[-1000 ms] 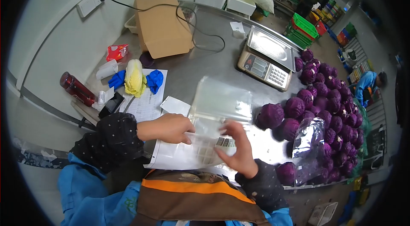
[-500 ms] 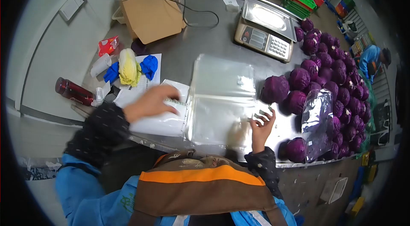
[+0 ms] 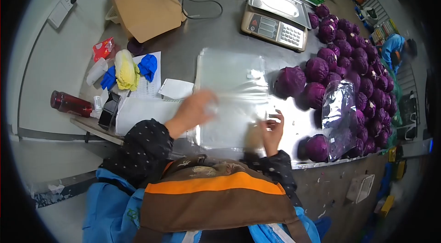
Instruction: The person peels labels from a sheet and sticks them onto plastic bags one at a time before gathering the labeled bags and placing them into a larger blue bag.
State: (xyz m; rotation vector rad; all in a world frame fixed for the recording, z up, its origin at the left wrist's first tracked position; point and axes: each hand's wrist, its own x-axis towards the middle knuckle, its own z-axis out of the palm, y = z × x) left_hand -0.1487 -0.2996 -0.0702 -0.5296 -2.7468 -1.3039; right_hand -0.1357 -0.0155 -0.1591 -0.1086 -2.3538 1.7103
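A stack of clear plastic bags (image 3: 229, 70) lies flat on the metal table in front of me. My left hand (image 3: 195, 110) is over the stack's left edge, its fingers smeared by motion. At the lower right edge of the stack, my right hand (image 3: 273, 132) has its thumb and curled fingers closed on the plastic bag's edge. Beyond that hand sits a purple cabbage (image 3: 290, 82), and another cabbage (image 3: 317, 148) rests near the table's front edge. White papers (image 3: 142, 115) lie left of the bags.
Many purple cabbages (image 3: 353, 73) are piled at right, a clear bag (image 3: 338, 119) over some. A weighing scale (image 3: 275, 27) stands behind. To the left are a cardboard box (image 3: 147, 11), a napa cabbage (image 3: 125, 69), blue gloves (image 3: 148, 67) and a dark red bottle (image 3: 71, 104).
My left hand has moved right, from over the papers to the bags' left edge. The fingers of my right hand have drawn in at the bags' right edge. The view has shifted slightly.
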